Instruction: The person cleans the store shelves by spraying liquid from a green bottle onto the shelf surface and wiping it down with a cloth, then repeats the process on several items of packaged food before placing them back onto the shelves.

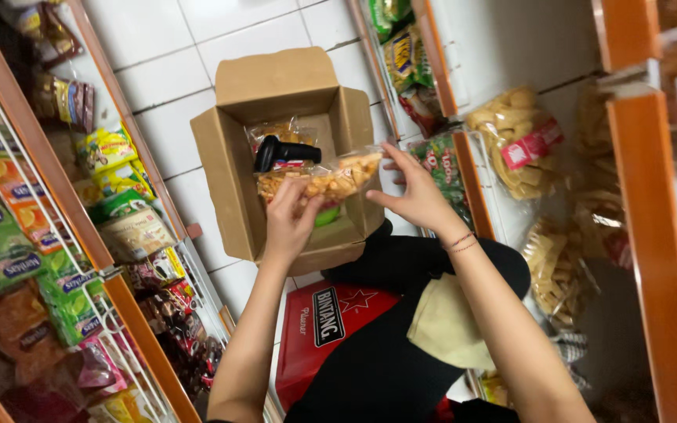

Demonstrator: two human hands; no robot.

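A narrow shop aisle with a white tiled floor (197,47) is running between two orange-framed shelves; the left shelf (56,196) is holding bright snack packets behind a white wire rail, and the right shelf (652,235) is carrying clear bags of pale crackers (515,137). An open cardboard box (229,172) is sitting in the middle of the scene, resting against the person's dark-clothed knee, with its flaps spread. Inside it a black handheld scanner (284,151) is lying on a packet at the far side. The left hand (291,219) is gripping the near left edge of a clear bag of orange-yellow snacks (327,182), fingers closed around it. The right hand (413,192) is pinching the same bag at its right end, fingers partly spread. The bag is being held level just over the box's opening. A red crate (323,329) is standing near, below the box, beside the person's legs.
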